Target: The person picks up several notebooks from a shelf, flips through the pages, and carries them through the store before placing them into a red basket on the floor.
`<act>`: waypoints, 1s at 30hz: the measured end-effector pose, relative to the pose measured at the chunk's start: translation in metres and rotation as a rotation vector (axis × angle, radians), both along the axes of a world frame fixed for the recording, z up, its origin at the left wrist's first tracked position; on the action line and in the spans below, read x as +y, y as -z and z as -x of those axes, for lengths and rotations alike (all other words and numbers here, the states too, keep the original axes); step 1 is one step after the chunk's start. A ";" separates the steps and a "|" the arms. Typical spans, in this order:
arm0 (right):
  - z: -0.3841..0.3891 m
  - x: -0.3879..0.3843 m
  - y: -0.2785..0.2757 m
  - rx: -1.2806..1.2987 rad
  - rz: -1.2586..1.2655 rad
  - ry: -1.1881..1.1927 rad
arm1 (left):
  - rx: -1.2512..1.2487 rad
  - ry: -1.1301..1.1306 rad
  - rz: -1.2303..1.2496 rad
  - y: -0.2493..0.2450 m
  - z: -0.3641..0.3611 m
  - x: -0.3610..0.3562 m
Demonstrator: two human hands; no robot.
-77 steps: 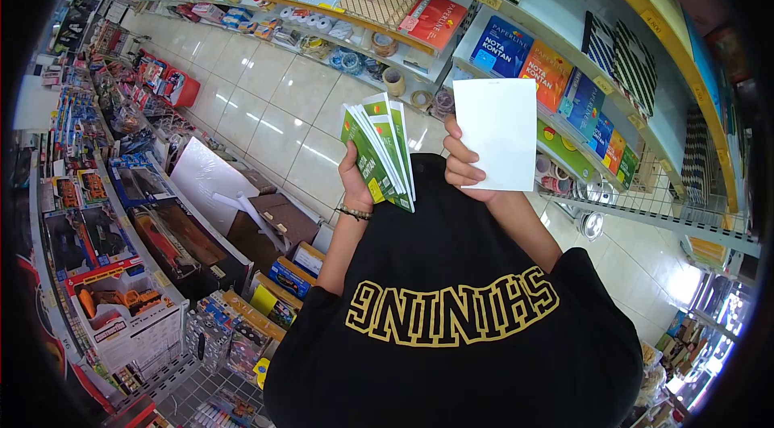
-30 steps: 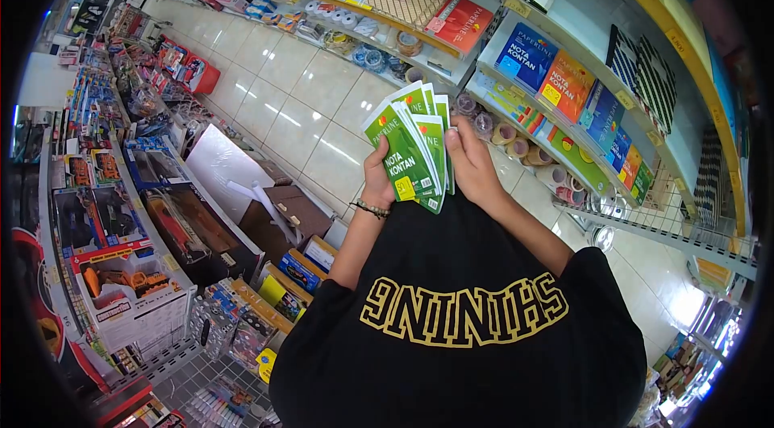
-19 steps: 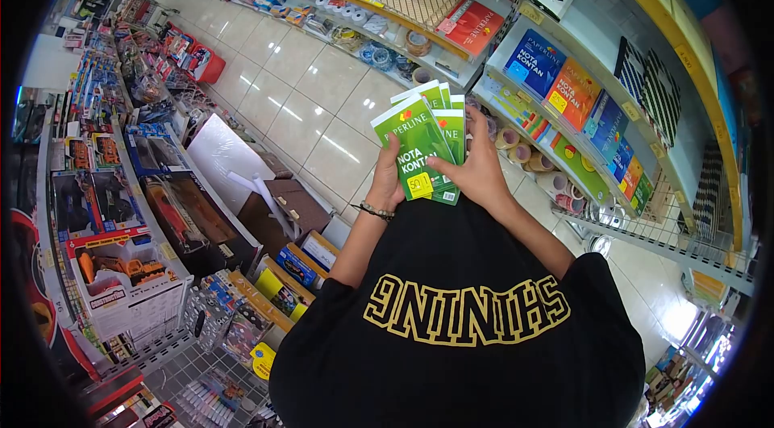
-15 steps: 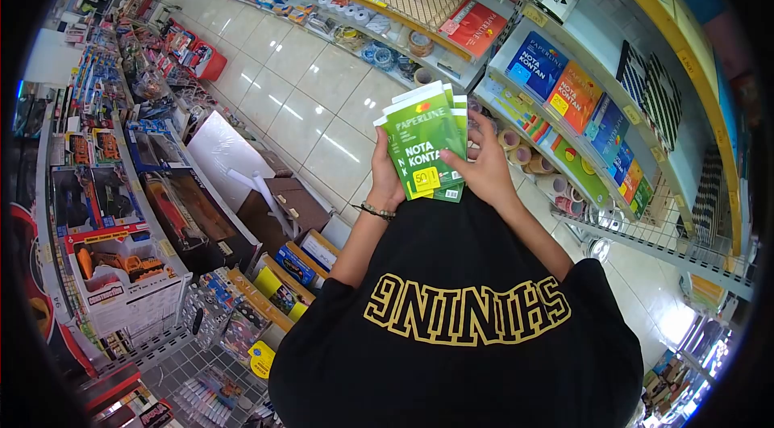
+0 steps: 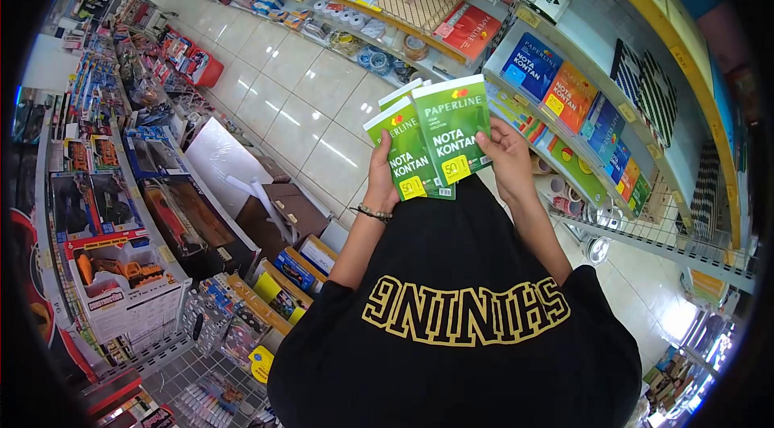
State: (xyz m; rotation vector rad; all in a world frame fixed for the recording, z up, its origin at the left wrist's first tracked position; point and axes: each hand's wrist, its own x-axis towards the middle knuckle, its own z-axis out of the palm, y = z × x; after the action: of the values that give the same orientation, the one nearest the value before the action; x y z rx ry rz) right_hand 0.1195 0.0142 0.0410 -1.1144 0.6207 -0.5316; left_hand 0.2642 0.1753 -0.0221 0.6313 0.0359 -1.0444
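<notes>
My left hand point(image 5: 382, 178) grips several green receipt books point(image 5: 403, 155) from the left side, thumb across the front cover. A bracelet circles that wrist. My right hand point(image 5: 509, 155) pinches another green receipt book point(image 5: 458, 123) by its right edge, thumb on the cover. This one overlaps the right part of the left-hand stack and sits slightly higher. The covers read "Paperline Nota Kontan" and carry yellow labels. Fingers behind the books are hidden.
To the right, a shelf point(image 5: 592, 155) holds a blue receipt book point(image 5: 532, 61), an orange receipt book point(image 5: 573, 89) and others. Tape rolls lie on lower racks. Packaged toys, including a construction toy box point(image 5: 121, 279), line the left shelves. A red basket point(image 5: 208, 69) stands on the tiled floor point(image 5: 310, 85).
My right hand has drawn one green receipt book rightward and upward from the pile, so the books are now fanned apart. My left hand stays nearly in place with the others.
</notes>
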 end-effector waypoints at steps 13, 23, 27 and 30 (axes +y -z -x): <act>0.022 -0.006 0.005 -0.669 -1.106 -0.668 | 0.109 -0.014 0.080 0.008 -0.004 0.006; 0.021 -0.003 0.003 -0.696 -1.114 -0.730 | 0.097 0.015 0.090 0.009 -0.002 0.005; 0.021 -0.002 0.002 -0.680 -1.124 -0.733 | 0.088 -0.032 -0.016 -0.008 0.004 0.000; 0.019 -0.001 0.000 -0.673 -1.133 -0.736 | 0.089 -0.034 -0.018 -0.009 0.004 0.000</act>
State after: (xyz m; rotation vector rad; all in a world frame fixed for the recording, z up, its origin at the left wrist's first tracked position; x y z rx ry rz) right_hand 0.1006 0.0128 0.0411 0.0022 -0.1451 0.1383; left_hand 0.2598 0.1754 -0.0131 0.5983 0.1331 -1.0396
